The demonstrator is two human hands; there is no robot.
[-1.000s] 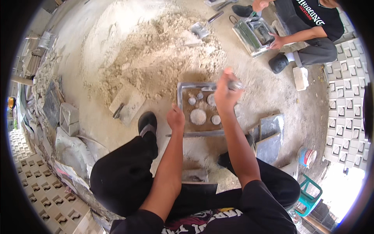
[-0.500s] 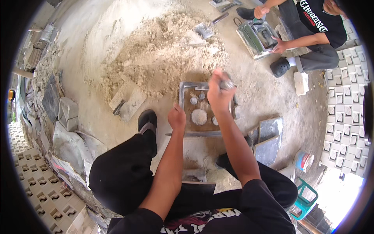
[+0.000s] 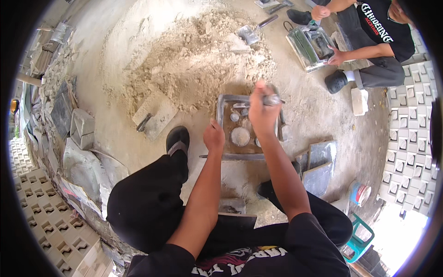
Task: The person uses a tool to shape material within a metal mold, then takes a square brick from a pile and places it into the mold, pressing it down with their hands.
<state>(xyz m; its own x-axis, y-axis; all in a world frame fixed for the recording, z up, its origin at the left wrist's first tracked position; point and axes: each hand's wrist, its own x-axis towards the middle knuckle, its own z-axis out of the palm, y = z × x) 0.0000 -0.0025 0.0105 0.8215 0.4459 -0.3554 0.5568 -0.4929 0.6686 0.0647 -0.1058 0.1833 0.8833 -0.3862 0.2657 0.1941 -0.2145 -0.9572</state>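
Observation:
In front of me on the ground lies a rectangular grey metal mould frame [image 3: 234, 97]. Brown sandy material fills it, and several round pale discs show in it, the largest a big disc [image 3: 240, 137] near the middle. My right hand [image 3: 264, 113] is over the mould's right half, closed round a grey metal tool [image 3: 274, 99]; blur hides its kind. My left hand [image 3: 214, 137] is closed, thumb up, at the mould's left side. Whether it grips the edge is hidden. The right hand covers part of the discs.
Beyond the mould spreads a heap of sandy material [image 3: 194, 64] with a trowel [image 3: 249, 34] on it. A flat board [image 3: 159, 113] lies left. Grey slabs [image 3: 318, 168] and a bucket [image 3: 360, 193] stand right. At upper right a co-worker [image 3: 383, 32] handles another mould [image 3: 302, 51].
The view has shifted slightly, so most things appear a little further right. My right hand, still closed on the metal tool, stays over the mould; my left hand stays at its left side.

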